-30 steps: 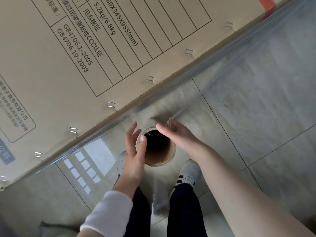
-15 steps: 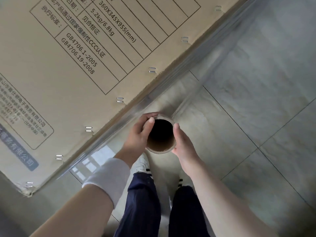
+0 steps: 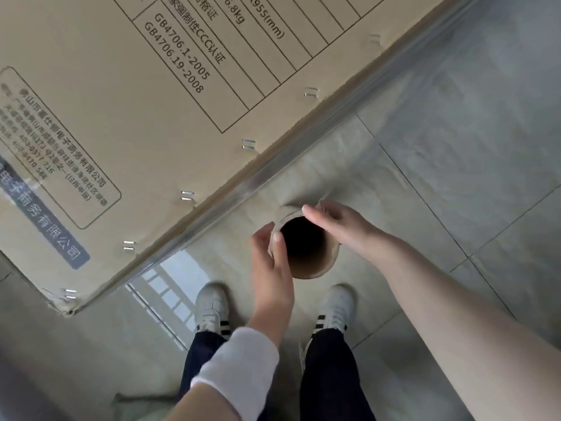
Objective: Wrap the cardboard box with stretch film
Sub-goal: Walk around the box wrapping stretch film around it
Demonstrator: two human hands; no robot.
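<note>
A tall cardboard box [image 3: 121, 110] with printed black text and staples along its edge fills the upper left. Clear stretch film [image 3: 349, 117] clings along the box's edge and runs down to the film roll [image 3: 315, 268], seen end-on with its dark hollow cardboard core. My left hand [image 3: 273, 268] grips the roll's left rim, thumb on the edge. My right hand [image 3: 337, 229] curls over the roll's top right rim. The roll's lower length is hidden below its open end.
Glossy grey floor tiles [image 3: 455, 192] spread to the right and below, with a window reflection near the box's corner [image 3: 65, 308]. My two white shoes [image 3: 212, 305] and dark trouser legs stand just under the roll.
The roll and both hands have shifted to the right, away from the box's corner. My right hand has moved from the roll's side onto its top rim.
</note>
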